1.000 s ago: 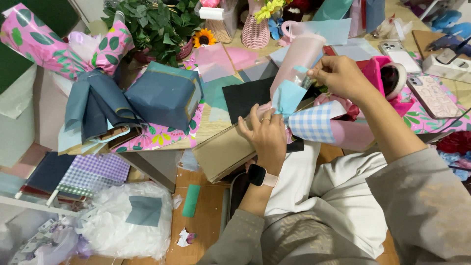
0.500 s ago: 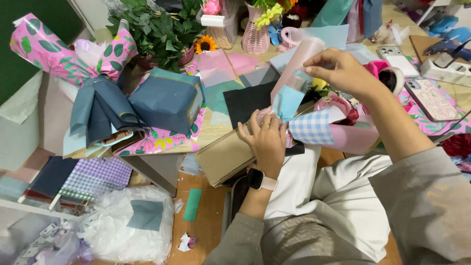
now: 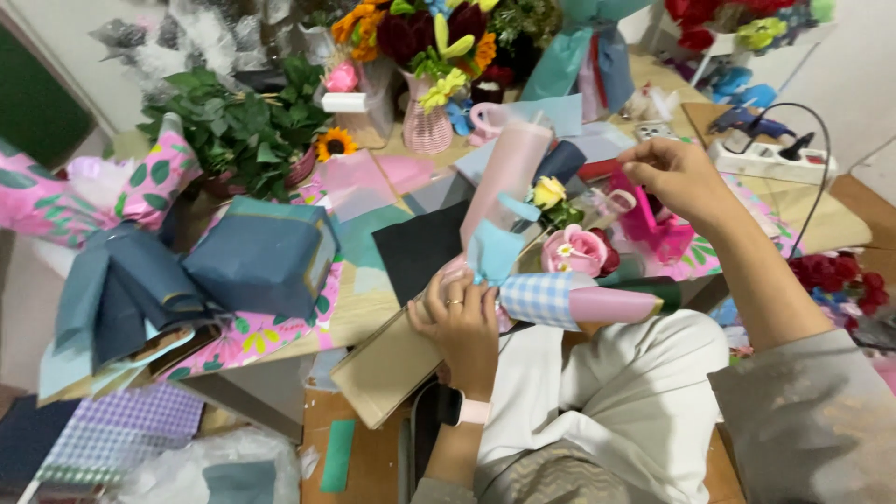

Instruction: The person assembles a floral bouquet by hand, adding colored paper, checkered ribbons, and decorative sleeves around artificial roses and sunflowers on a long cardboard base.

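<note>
Left hand [image 3: 459, 322] closed around stem end of paper-wrapped bouquet [image 3: 551, 271], fingers curled, ring visible. Bouquet lies over table edge [image 3: 373, 317], above lap.

Right hand [image 3: 677, 173] raised, fingertips pinched on something thin; cannot tell what.

Wrap: light blue tissue [image 3: 493, 252], gingham paper cone [image 3: 539, 299], smooth pink sheet [image 3: 509, 177].

Judgement: light, crushable; pink rose [image 3: 579, 250] fragile. Best grip at gathered stem end, not blooms.
</note>
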